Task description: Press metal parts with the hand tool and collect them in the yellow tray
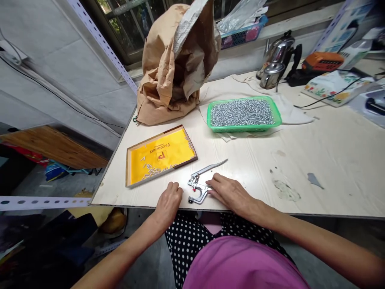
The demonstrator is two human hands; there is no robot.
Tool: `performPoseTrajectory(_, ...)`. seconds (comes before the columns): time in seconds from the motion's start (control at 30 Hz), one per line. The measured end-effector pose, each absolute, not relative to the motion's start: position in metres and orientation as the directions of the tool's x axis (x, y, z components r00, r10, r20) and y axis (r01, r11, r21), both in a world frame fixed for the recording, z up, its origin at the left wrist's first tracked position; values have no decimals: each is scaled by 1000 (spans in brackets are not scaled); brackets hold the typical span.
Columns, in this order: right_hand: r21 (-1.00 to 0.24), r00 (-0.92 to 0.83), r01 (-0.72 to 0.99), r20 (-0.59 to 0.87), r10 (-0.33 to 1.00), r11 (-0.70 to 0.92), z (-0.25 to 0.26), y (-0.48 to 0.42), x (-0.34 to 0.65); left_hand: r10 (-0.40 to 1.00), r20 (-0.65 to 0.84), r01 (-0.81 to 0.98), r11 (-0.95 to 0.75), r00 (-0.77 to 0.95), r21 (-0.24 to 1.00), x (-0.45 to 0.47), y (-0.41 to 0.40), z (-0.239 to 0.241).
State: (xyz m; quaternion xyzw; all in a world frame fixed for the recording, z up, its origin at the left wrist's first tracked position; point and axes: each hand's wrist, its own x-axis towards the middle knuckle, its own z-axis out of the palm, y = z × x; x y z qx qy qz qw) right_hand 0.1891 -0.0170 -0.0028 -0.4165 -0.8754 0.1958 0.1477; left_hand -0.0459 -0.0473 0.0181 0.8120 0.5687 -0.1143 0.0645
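Note:
My right hand (230, 193) closes around the lower handle of metal snap-fastener pliers (202, 196). The pliers lie near the table's front edge, their C-shaped jaw facing left, with a spring and a small red tip showing. Their upper handle (212, 166) sticks out free to the upper right. Just left of the jaw, my left hand (169, 200) is closed in a pinch; whatever is between its fingertips is too small to name. Behind it, a shallow box (130, 168) with a yellow lining holds loose small metal pins (152, 171), mostly gathered along its near side.
A green plastic tray (243, 129) heaped with similar metal pieces sits on a cloth further back. A large brown paper sack (156, 88) stands at the back left. Metal pots (272, 74) and an orange battery-like block (322, 62) are at the back right. The table's front edge (270, 214) borders my lap.

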Motion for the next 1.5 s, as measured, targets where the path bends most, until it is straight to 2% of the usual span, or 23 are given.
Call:
performPoseTrajectory(0.17,-409,-586,708,115,802,576,-28,-32,201,846,-288,875,-482,449,-48,-54,-44,9)
performPoseTrajectory(0.27,-376,-578,725,122,807,577,-35,-34,203,850,-277,890,-453,448,49,-54,-39,9)
performPoseTrajectory(0.37,-367,-572,731,132,810,576,-37,-34,203,906,-273,919,-232,323,318,-51,-32,11)
performPoseTrajectory(0.43,-372,-576,722,142,805,583,-36,-33,204,905,-387,858,50,178,511,-47,-27,13)
performPoseTrajectory(0.5,-380,-578,718,141,804,583,-34,-33,204,826,-556,734,325,85,596,-44,-22,14)
performPoseTrajectory(0.57,-389,-578,718,130,806,578,-33,-33,204,748,-661,633,481,65,607,-41,-19,15)
performPoseTrajectory(0.7,-400,-573,722,111,812,564,-30,-33,204,689,-723,573,571,55,588,-35,-16,16)
performPoseTrajectory(1.17,-421,-573,714,108,813,559,-27,-33,206,636,-769,581,600,70,549,-24,-11,17)
performPoseTrajectory(1.4,-457,-585,688,111,803,564,-24,-34,207,708,-706,580,578,-8,574,-20,-22,13)
performPoseTrajectory(1.5,-469,-597,670,119,793,575,-23,-33,208,697,-717,553,608,-28,570,-19,-25,16)
